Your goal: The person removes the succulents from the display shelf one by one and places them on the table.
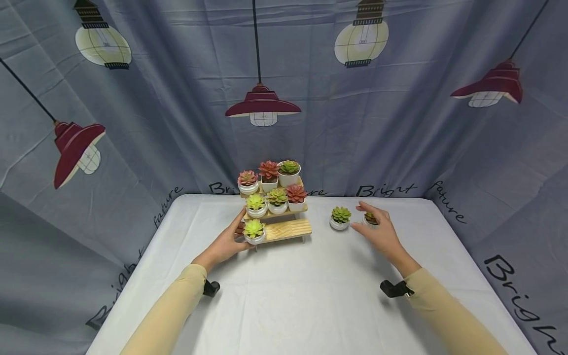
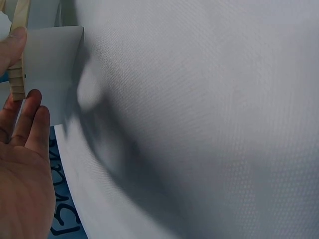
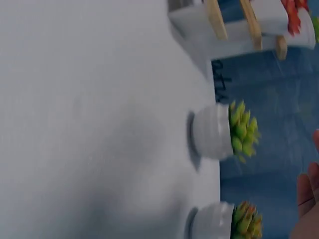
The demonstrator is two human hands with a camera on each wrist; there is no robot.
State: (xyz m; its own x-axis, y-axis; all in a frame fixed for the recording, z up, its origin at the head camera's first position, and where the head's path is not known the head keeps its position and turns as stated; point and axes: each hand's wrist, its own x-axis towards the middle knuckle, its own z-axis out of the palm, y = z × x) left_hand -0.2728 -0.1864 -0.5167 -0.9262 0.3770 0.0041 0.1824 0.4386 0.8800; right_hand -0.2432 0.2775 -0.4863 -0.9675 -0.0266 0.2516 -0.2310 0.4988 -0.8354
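My left hand (image 1: 226, 242) grips the left end of a tiered wooden plant stand (image 1: 288, 230). In the left wrist view its thumb (image 2: 16, 47) lies against the board and its fingertips touch the board's end. A yellow-green potted succulent (image 1: 254, 231) stands on the lowest tier beside that hand. My right hand (image 1: 379, 236) is in the air with fingers spread, holding nothing. Behind it, a reddish-green potted succulent (image 3: 214, 222) is partly hidden in the head view. Just left of that hand, a green potted succulent (image 1: 340, 218) sits upright on the table.
Several red and green succulents in white pots fill the stand's middle and top tiers, among them a red one (image 1: 296, 194). A white cloth (image 1: 284, 296) covers the table. A grey-blue curtain (image 1: 186, 123) with printed lamps hangs behind it.
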